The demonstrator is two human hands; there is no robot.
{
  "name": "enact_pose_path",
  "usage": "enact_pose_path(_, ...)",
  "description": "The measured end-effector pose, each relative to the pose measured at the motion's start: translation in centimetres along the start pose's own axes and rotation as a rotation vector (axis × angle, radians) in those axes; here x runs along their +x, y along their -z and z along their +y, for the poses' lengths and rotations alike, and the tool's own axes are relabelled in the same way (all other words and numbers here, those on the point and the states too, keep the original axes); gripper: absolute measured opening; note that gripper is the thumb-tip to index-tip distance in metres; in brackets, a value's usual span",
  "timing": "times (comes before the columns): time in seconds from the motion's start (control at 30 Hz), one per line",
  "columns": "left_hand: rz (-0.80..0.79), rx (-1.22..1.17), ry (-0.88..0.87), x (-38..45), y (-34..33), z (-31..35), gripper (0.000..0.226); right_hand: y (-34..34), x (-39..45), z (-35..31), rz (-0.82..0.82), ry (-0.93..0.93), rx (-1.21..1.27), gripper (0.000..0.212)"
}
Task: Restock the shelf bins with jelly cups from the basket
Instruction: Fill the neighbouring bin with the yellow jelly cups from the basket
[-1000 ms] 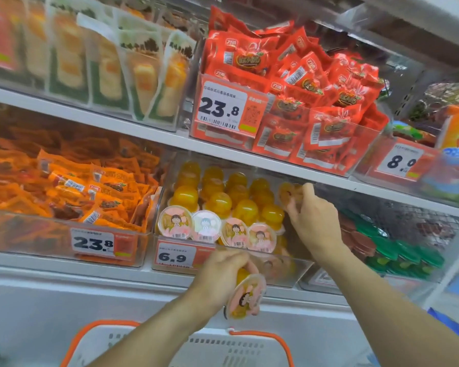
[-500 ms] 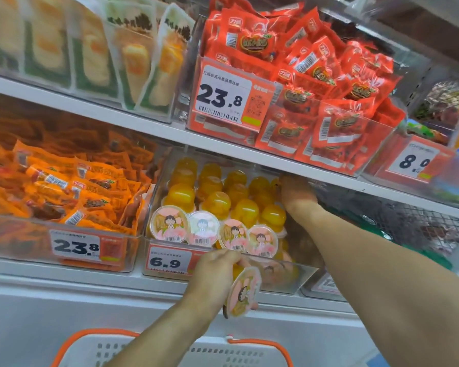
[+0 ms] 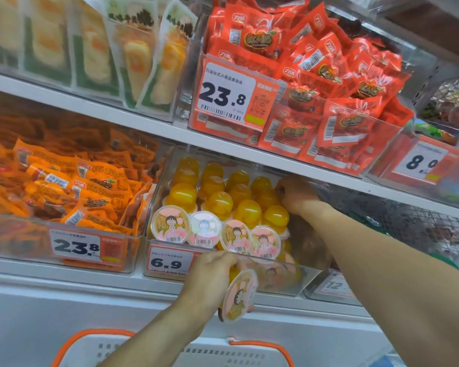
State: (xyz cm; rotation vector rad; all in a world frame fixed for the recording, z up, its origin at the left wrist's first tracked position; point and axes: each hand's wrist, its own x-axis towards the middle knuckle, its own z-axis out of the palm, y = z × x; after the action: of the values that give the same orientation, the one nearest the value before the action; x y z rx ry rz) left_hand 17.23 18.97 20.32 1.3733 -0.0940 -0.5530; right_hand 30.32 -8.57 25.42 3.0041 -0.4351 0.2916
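Two hands engaged: left hand grips one jelly cup (lid outward) before the clear bin; right hand reaches inside, grasp indeterminable.

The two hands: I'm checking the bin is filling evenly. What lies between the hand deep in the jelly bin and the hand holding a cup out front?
In the head view, between the right hand and left hand: upturned yellow jelly cups, then a front row showing cartoon lids.
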Motion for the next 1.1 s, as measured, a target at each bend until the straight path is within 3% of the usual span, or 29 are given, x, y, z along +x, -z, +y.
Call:
enact_pose_path(0.13,0.003,0.01,-0.008,0.2,0.1,-0.3,0.028,0.6,-1.1,-0.6,-0.051,-0.016,-0.041,0.018)
enact_pose_path(0.2,-0.017,-0.046,0.011,0.1,0.2,-0.4,0.027,1.4,-2.8,-0.8,0.011,-0.011,-0.038,0.019)
enact_pose_path(0.3,-0.083,-0.168,0.045,-0.1,-0.1,-0.4,0.032,2.5,-7.7,-1.7,0.228,0.021,0.21,0.032)
enact_pose_path(0.37,-0.1,-0.232,0.043,-0.2,-0.4,-0.5,0.034,3.3,-12.5,-2.8,0.357,0.079,0.417,0.025)
enact_pose_path(0.47,-0.142,-0.338,0.014,-0.4,-1.0,-0.3,0.033,3.8,-19.4,-4.8,0.414,0.197,0.642,0.011)
enact_pose_path(0.53,-0.171,-0.379,-0.022,-0.5,-1.5,-0.2,0.036,3.0,-22.5,-5.5,0.338,0.199,0.802,0.004)
enact_pose_path(0.73,-0.22,-0.319,-0.046,-0.5,-2.2,-0.9,0.057,1.6,-24.0,-5.7,-0.148,-0.086,1.405,0.044)
enact_pose_path(0.87,-0.365,-0.348,-0.022,-0.3,-1.9,-0.8,0.065,1.6,-24.5,-5.4,-0.222,-0.223,1.652,0.035)
enact_pose_path(0.97,-0.362,-0.295,-0.07,-0.2,-1.8,-1.0,0.041,1.6,-24.7,-4.7,-0.278,-0.278,1.714,0.026)
enact_pose_path(1.1,-0.236,-0.09,-0.103,0.1,-1.4,-1.6,0.021,1.7,-24.8,-4.0,-0.322,-0.156,1.512,0.037)
